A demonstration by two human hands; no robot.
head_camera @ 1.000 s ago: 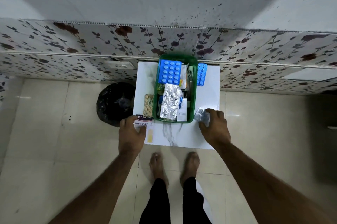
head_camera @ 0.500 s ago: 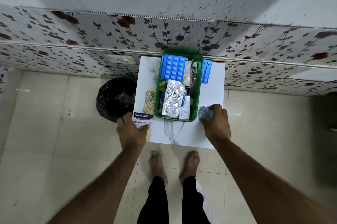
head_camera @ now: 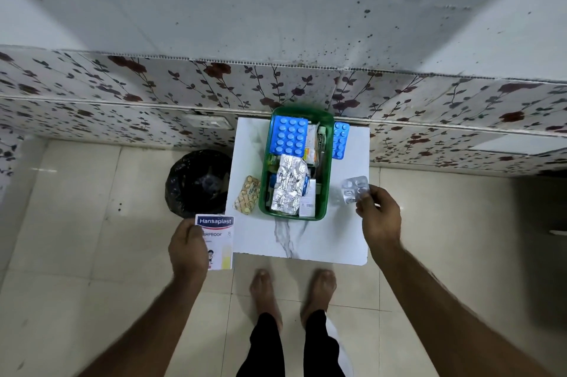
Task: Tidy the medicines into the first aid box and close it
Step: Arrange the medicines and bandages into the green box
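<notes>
White marble-look table (head_camera: pixel 319 241) against floral wall tiles (head_camera: pixel 122 100); left hand (head_camera: pixel 187 246) clasps white Hansaplast plaster box (head_camera: pixel 216 241), right hand (head_camera: pixel 380 217) pinches small silver blister strip (head_camera: pixel 353 189).

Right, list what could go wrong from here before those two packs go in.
1. The green box already looks heaped, with the crumpled foil strip on top; adding more might stop it closing.
2. The right hand has only a fingertip grip on the small silver blister strip; it could slip.
3. The yellow tablet strip and blue blister pack outside the box could be missed.

Green box (head_camera: pixel 264 192) contents partly buried.
</notes>
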